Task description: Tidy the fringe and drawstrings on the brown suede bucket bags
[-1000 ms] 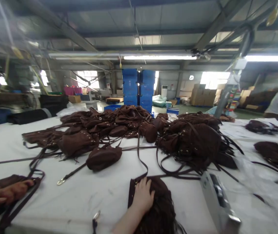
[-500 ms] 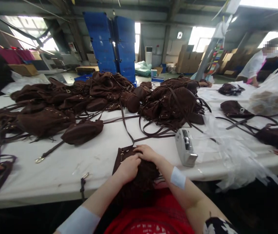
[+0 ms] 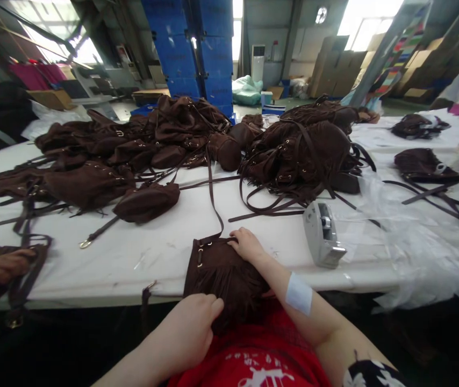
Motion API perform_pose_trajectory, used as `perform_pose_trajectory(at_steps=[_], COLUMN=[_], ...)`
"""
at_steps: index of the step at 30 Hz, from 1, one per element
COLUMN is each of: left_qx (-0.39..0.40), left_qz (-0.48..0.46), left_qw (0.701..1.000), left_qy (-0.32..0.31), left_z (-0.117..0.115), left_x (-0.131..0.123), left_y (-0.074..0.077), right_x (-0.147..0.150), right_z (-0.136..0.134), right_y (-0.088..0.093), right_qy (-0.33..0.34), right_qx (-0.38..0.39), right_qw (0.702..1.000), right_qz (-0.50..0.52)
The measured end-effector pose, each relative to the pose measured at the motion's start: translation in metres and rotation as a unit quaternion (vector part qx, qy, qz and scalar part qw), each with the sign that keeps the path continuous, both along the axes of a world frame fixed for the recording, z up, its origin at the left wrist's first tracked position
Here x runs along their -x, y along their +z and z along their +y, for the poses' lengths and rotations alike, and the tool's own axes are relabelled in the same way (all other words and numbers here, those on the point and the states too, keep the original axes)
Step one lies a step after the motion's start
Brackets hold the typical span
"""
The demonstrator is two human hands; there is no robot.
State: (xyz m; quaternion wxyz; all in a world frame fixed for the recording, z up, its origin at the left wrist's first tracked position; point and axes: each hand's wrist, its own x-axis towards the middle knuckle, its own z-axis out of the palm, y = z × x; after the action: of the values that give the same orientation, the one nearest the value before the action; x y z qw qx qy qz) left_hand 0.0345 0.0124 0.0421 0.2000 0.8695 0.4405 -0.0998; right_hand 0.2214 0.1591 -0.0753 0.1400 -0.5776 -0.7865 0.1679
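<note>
A dark brown fringed bag [image 3: 209, 260] lies at the table's front edge, its lower part hanging toward my red shirt. Metal eyelets run along its top, and a thin strap leads away from it. My right hand [image 3: 248, 245] grips the bag's upper right edge, fingers bent over the rim. Lower down, my left hand [image 3: 197, 325] is closed at the fringe [image 3: 225, 285], its curled fingers against the strands. What lies inside that fist is mostly hidden.
Heaps of brown bags [image 3: 133, 145] and more bags [image 3: 302, 150] cover the table's back. A grey tape dispenser [image 3: 322, 234] stands to the right, near crumpled clear plastic [image 3: 410, 252]. At the left edge another person's hand [image 3: 4, 266] holds a brown bag. Blue crates [image 3: 217, 64] rise behind.
My left hand has drawn down and toward me, off the bag's middle to the lower fringe. My right hand remains by the top edge. The view has tilted down and turned slightly left.
</note>
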Motion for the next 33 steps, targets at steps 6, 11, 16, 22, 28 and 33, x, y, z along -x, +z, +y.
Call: perform_pose_trajectory(at_steps=[6,11,16,22,28,33], left_qx=[0.017,0.021,0.016,0.021,-0.021,-0.077], left_qz=[-0.044,-0.08,-0.096,-0.133,-0.178,-0.185], left_qw=[0.998,0.995,0.994,0.991,0.982,0.979], left_qy=[0.03,0.054,0.04,0.021,0.066,0.023], left_z=[-0.014,-0.015,-0.012,-0.009,0.021,0.052], left_x=[-0.005,-0.006,-0.012,-0.022,0.012,0.02], left_y=[0.003,0.0,-0.013,-0.015,0.013,0.018], right_x=[-0.003,-0.01,-0.012,0.005,-0.007,-0.039], right_z=[0.018,0.023,0.025,0.022,0.015,0.031], right_y=[-0.002,-0.004,0.012,0.027,0.023,0.035], right_qy=[-0.048,-0.091,-0.069,0.082,-0.06,-0.188], right_qx=[0.023,0.025,0.024,0.069,0.093,0.019], right_qw=[0.997,0.992,0.994,0.993,0.994,0.981], right_qz=[-0.063,-0.084,-0.086,-0.054,0.024,0.048])
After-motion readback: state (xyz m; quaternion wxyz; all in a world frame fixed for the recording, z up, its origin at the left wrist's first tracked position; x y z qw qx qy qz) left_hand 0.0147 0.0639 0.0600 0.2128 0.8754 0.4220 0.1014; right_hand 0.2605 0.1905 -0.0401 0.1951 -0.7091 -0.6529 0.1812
